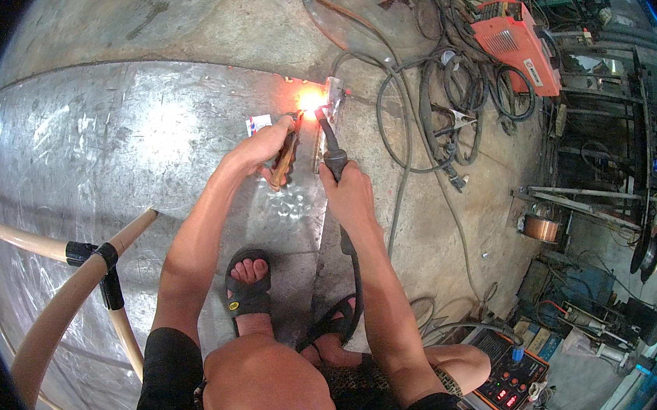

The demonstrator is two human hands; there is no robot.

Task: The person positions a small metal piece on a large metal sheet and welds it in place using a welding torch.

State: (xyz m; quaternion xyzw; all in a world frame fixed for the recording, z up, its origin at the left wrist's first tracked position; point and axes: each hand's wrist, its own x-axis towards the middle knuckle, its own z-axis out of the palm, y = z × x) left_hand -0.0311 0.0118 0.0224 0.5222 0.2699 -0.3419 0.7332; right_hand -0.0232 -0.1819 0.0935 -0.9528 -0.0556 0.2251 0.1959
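Observation:
I crouch over a large scuffed metal sheet (pixel 128 144) on the floor. My right hand (pixel 349 191) grips a black welding torch (pixel 331 146) whose tip points up at a bright orange-white arc glow (pixel 311 99). The glow sits on a small upright metal piece (pixel 333 95) at the sheet's far right corner. My left hand (pixel 265 149) holds a wooden-handled tool (pixel 285 160) with its end close to the glow. The torch's black hose (pixel 352 273) runs back along my right forearm. My sandalled left foot (pixel 248 286) stands on the sheet.
Black cables (pixel 445 109) coil on the concrete to the right, beside an orange welding machine (pixel 514 44). A second machine with red displays (pixel 508 384) stands by my right knee. A copper wire spool (pixel 541 227) sits right. Tan tubes with black clamps (pixel 83 261) curve at left.

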